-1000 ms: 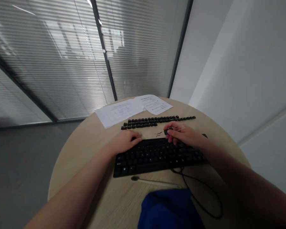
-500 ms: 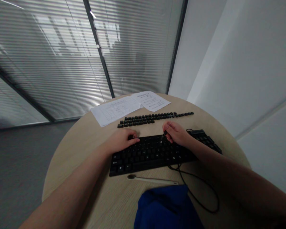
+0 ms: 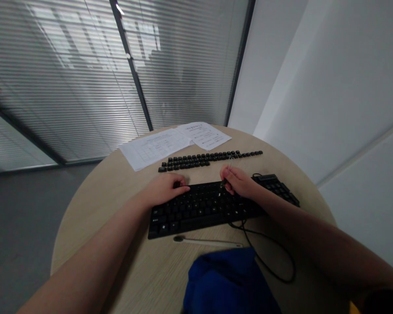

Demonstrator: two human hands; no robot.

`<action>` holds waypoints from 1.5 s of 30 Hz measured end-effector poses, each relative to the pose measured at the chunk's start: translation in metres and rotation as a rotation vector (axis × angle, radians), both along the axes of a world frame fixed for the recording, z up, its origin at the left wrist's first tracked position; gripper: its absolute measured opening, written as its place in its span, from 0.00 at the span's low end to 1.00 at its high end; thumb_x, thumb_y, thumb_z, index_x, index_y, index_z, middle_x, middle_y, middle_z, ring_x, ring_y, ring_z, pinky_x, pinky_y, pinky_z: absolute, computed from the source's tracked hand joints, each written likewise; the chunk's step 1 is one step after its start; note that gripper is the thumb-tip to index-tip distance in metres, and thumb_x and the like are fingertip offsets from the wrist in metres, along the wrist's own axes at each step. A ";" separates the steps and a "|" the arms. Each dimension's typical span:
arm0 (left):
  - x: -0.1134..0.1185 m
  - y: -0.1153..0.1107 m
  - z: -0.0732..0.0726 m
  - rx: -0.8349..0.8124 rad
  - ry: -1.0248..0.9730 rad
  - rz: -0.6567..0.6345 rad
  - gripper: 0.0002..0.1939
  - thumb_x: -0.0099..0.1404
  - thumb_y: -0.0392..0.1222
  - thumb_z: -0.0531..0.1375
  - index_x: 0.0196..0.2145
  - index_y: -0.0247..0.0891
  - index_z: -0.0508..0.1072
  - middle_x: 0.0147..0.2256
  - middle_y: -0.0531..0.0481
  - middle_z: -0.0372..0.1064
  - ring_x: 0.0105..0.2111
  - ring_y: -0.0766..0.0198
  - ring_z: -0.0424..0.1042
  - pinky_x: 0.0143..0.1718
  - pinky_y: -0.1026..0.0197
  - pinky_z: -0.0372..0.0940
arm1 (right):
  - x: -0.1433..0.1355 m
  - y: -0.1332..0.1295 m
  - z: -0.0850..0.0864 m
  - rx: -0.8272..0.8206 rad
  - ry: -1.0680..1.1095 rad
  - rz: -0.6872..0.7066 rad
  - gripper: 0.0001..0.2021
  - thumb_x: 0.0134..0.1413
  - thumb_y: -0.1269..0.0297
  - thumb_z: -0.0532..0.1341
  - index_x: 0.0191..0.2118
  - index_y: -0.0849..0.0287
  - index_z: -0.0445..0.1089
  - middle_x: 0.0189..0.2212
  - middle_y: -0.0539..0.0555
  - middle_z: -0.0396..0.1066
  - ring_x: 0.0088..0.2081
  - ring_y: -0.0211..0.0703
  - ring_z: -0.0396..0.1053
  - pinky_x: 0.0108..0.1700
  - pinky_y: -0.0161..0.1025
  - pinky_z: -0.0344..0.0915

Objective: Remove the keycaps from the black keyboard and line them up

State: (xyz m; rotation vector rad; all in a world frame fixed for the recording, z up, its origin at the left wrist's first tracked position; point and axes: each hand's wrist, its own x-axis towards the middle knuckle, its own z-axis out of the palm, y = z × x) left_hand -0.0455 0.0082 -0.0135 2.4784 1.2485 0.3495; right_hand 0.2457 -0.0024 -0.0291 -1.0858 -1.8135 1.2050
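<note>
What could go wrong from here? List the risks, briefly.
The right hand is close to the rows of loose keys, so a stray bump might scatter them. The small dark piece in its grasp could slip and drop onto the keyboard. The cord loops near the right forearm, which might snag it and shift the keyboard.

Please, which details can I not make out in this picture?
Head view: keyboard, partly hidden by the right hand.
Head view: the held object, mostly covered by that hand.
Head view: papers, print too small and blurred.
Head view: blue cloth, cut off by the bottom edge.
</note>
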 end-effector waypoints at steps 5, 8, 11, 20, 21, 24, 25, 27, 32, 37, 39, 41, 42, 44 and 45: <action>0.001 -0.001 0.000 -0.001 -0.008 0.000 0.15 0.66 0.52 0.58 0.31 0.39 0.74 0.30 0.51 0.74 0.31 0.62 0.70 0.34 0.59 0.59 | -0.001 -0.001 0.000 -0.007 -0.020 0.015 0.24 0.61 0.37 0.49 0.31 0.55 0.58 0.17 0.42 0.58 0.15 0.32 0.57 0.18 0.30 0.52; 0.001 -0.001 0.000 -0.011 -0.005 0.010 0.15 0.66 0.52 0.57 0.31 0.39 0.75 0.30 0.51 0.73 0.31 0.62 0.70 0.34 0.59 0.59 | -0.001 -0.003 0.002 0.035 -0.074 0.043 0.24 0.62 0.37 0.49 0.31 0.55 0.58 0.17 0.43 0.58 0.16 0.33 0.56 0.19 0.30 0.52; 0.001 0.000 0.000 -0.012 -0.006 0.005 0.15 0.66 0.52 0.57 0.31 0.39 0.74 0.30 0.51 0.73 0.31 0.62 0.69 0.35 0.59 0.59 | 0.000 -0.005 0.006 0.135 -0.142 0.068 0.23 0.64 0.41 0.48 0.30 0.56 0.59 0.17 0.44 0.58 0.18 0.34 0.57 0.22 0.31 0.53; 0.001 -0.002 0.002 -0.001 0.016 0.023 0.15 0.66 0.52 0.57 0.32 0.39 0.74 0.31 0.50 0.73 0.32 0.61 0.69 0.35 0.59 0.59 | -0.003 -0.014 0.014 0.468 -0.320 0.110 0.16 0.63 0.55 0.53 0.28 0.57 0.66 0.18 0.47 0.63 0.22 0.37 0.61 0.29 0.35 0.54; 0.001 -0.002 0.002 -0.003 0.018 0.025 0.15 0.66 0.52 0.57 0.32 0.39 0.74 0.31 0.50 0.73 0.32 0.61 0.69 0.35 0.59 0.59 | -0.004 -0.014 0.014 0.471 -0.328 0.112 0.16 0.63 0.55 0.53 0.27 0.57 0.67 0.18 0.47 0.63 0.22 0.37 0.61 0.29 0.35 0.54; 0.000 -0.002 0.001 -0.013 0.013 0.026 0.15 0.67 0.53 0.57 0.32 0.39 0.74 0.30 0.50 0.73 0.31 0.61 0.69 0.34 0.59 0.59 | -0.005 -0.014 0.015 0.481 -0.330 0.117 0.16 0.62 0.56 0.53 0.26 0.57 0.67 0.18 0.48 0.63 0.22 0.37 0.61 0.29 0.35 0.54; 0.000 -0.002 0.001 -0.013 0.009 0.025 0.16 0.67 0.53 0.57 0.32 0.39 0.75 0.30 0.50 0.73 0.31 0.62 0.69 0.34 0.59 0.59 | -0.005 -0.014 0.016 0.486 -0.330 0.120 0.16 0.61 0.57 0.53 0.25 0.57 0.67 0.18 0.48 0.63 0.21 0.36 0.61 0.29 0.35 0.54; -0.001 -0.001 -0.001 -0.005 -0.002 0.019 0.16 0.67 0.53 0.57 0.32 0.39 0.74 0.30 0.51 0.73 0.31 0.62 0.69 0.34 0.59 0.58 | -0.006 -0.014 0.016 0.507 -0.334 0.124 0.16 0.61 0.58 0.53 0.24 0.57 0.66 0.17 0.48 0.63 0.21 0.36 0.60 0.29 0.35 0.54; 0.000 0.000 -0.001 0.011 -0.015 0.003 0.15 0.67 0.53 0.57 0.32 0.39 0.74 0.30 0.51 0.73 0.31 0.62 0.69 0.34 0.59 0.58 | -0.008 -0.014 0.012 0.584 -0.334 0.139 0.16 0.60 0.61 0.54 0.22 0.58 0.64 0.16 0.47 0.62 0.21 0.35 0.59 0.28 0.35 0.53; 0.001 -0.001 0.000 0.029 -0.005 0.014 0.15 0.67 0.52 0.58 0.32 0.39 0.75 0.30 0.51 0.74 0.31 0.61 0.70 0.34 0.59 0.59 | -0.006 -0.014 0.008 0.607 -0.244 0.037 0.16 0.59 0.63 0.53 0.20 0.58 0.62 0.14 0.46 0.57 0.18 0.34 0.57 0.26 0.35 0.51; 0.001 -0.002 0.000 0.031 -0.003 0.019 0.15 0.67 0.52 0.58 0.32 0.39 0.74 0.30 0.51 0.74 0.31 0.62 0.70 0.34 0.60 0.59 | -0.005 -0.015 0.006 0.619 -0.243 0.019 0.17 0.59 0.63 0.53 0.19 0.58 0.60 0.14 0.46 0.57 0.18 0.34 0.57 0.26 0.35 0.51; 0.001 -0.002 0.000 0.034 -0.004 0.024 0.15 0.67 0.52 0.58 0.31 0.39 0.74 0.30 0.51 0.74 0.30 0.62 0.70 0.33 0.60 0.59 | -0.004 -0.016 0.005 0.621 -0.244 0.005 0.17 0.59 0.63 0.52 0.18 0.57 0.59 0.14 0.47 0.57 0.18 0.34 0.58 0.26 0.35 0.51; 0.000 -0.002 0.000 0.035 -0.006 0.023 0.15 0.67 0.52 0.58 0.31 0.38 0.74 0.29 0.51 0.73 0.30 0.62 0.70 0.33 0.60 0.58 | -0.004 -0.016 0.004 0.619 -0.245 -0.005 0.17 0.59 0.63 0.52 0.18 0.57 0.59 0.14 0.47 0.57 0.18 0.34 0.59 0.26 0.35 0.51; 0.000 -0.002 -0.001 0.038 -0.011 0.014 0.15 0.67 0.51 0.58 0.31 0.38 0.74 0.29 0.51 0.73 0.30 0.62 0.70 0.33 0.60 0.59 | -0.004 -0.017 0.003 0.613 -0.247 -0.027 0.17 0.59 0.63 0.52 0.19 0.57 0.59 0.14 0.47 0.57 0.18 0.34 0.59 0.25 0.35 0.51; -0.001 -0.002 -0.001 0.040 -0.012 0.009 0.15 0.67 0.51 0.58 0.31 0.38 0.74 0.29 0.51 0.73 0.30 0.62 0.70 0.33 0.60 0.59 | -0.004 -0.017 0.003 0.612 -0.248 -0.035 0.17 0.59 0.63 0.52 0.18 0.57 0.59 0.14 0.47 0.57 0.18 0.35 0.59 0.25 0.35 0.51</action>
